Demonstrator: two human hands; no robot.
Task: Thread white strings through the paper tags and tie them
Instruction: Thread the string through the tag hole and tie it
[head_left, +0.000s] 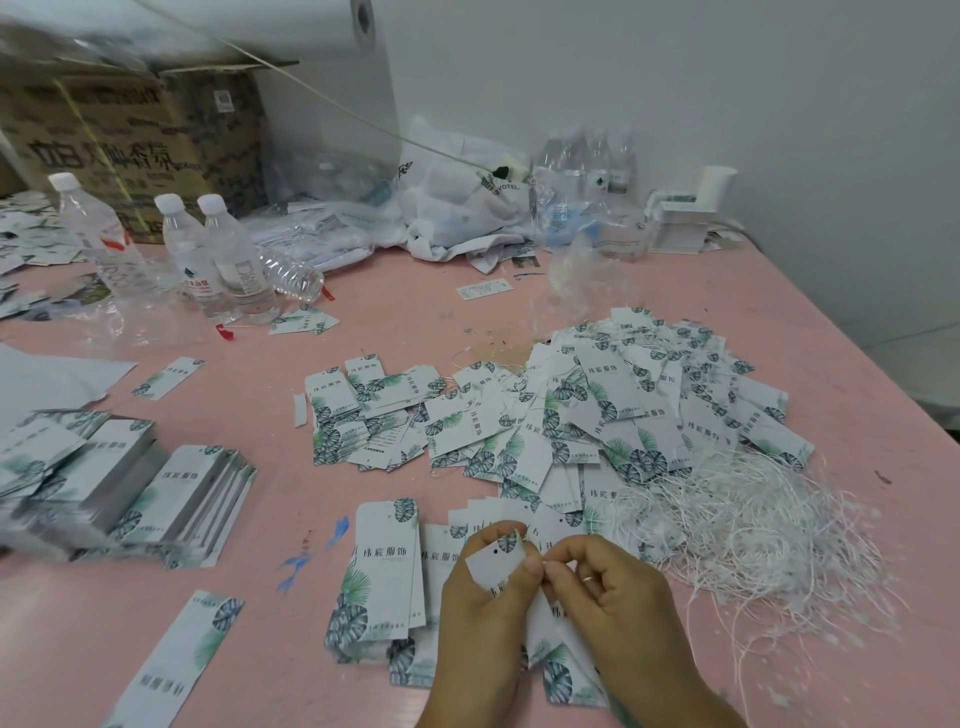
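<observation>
The paper tag (493, 561) was held up over the near edge of the surface (249, 405), its hole at the top and its long side running toward the person. The left hand (480, 613) pinched it. The right hand (613, 597) fingers (558, 571) were pinched together just right of the hole, maybe on a string, too thin to tell. The white strings (753, 525) lay further right, with a heap of tags (649, 400) behind them.

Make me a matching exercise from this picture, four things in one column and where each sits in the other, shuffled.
Things:
1. tangle of white strings
2. brown cardboard box
3. neat stacks of leaf-printed paper tags
4. single white paper tag with a punched hole

Places:
A. far left corner of the pink table
B. held in the left hand
C. right of both hands
D. near left edge

Pairs: 1-C, 2-A, 3-D, 4-B
</observation>
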